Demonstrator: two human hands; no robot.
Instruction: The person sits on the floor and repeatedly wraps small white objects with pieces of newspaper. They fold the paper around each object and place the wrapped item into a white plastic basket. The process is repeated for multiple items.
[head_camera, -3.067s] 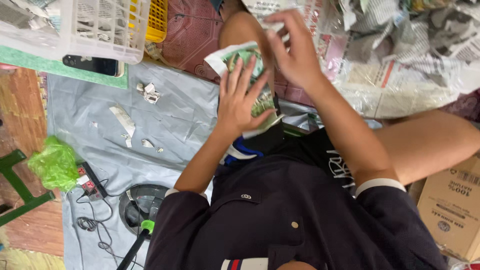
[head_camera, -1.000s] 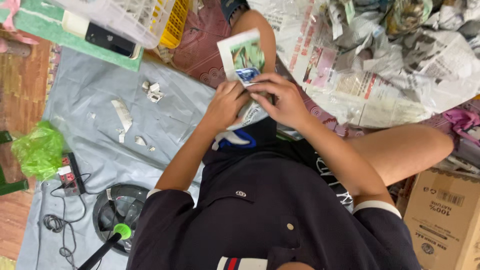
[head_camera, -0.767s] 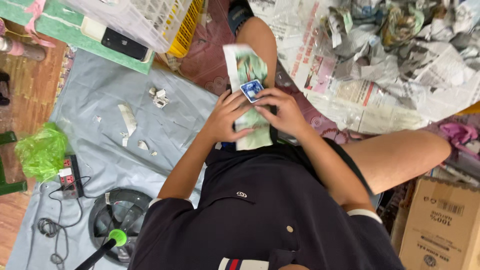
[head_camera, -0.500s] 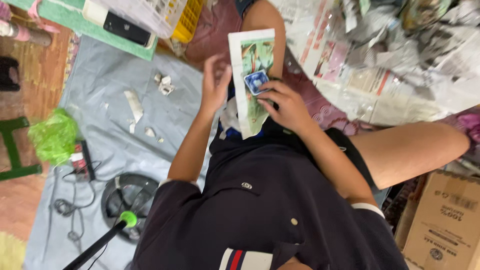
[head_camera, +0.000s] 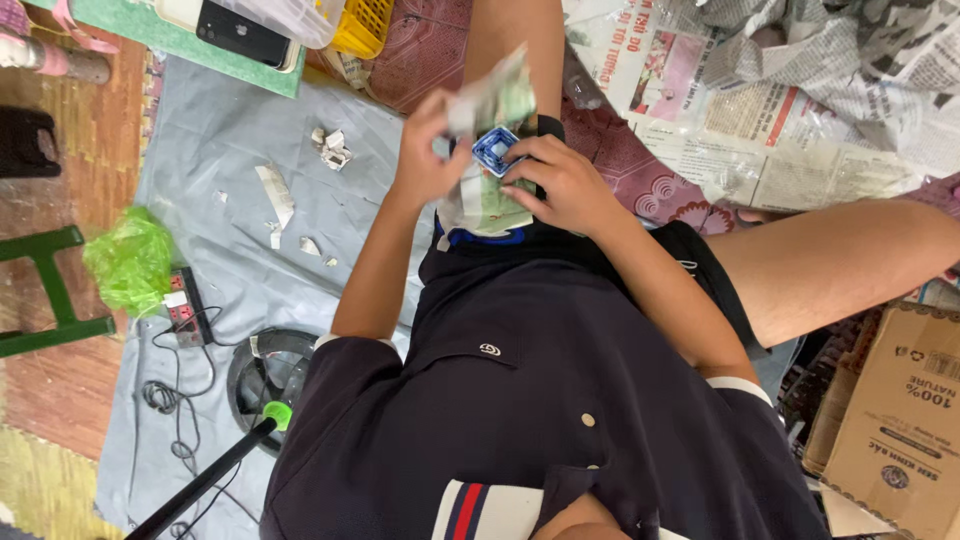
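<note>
Left hand (head_camera: 425, 160) pinched shut on upper edge of paper (head_camera: 490, 150), sheet blurred, raised over lap. Right hand (head_camera: 565, 185) curled around small blue-and-white square dish (head_camera: 497, 152), pressing it against paper; fingers (head_camera: 530, 150) closed on dish rim. Paper's lower part hangs between both hands, above dark shorts. Grey sheet (head_camera: 210, 180) on floor left, paper scraps (head_camera: 330, 148) on it. Green bag (head_camera: 128, 262) beside power strip (head_camera: 185, 305). Crumpled newspapers (head_camera: 800, 90) upper right. Cardboard box (head_camera: 895, 420) lower right.
</note>
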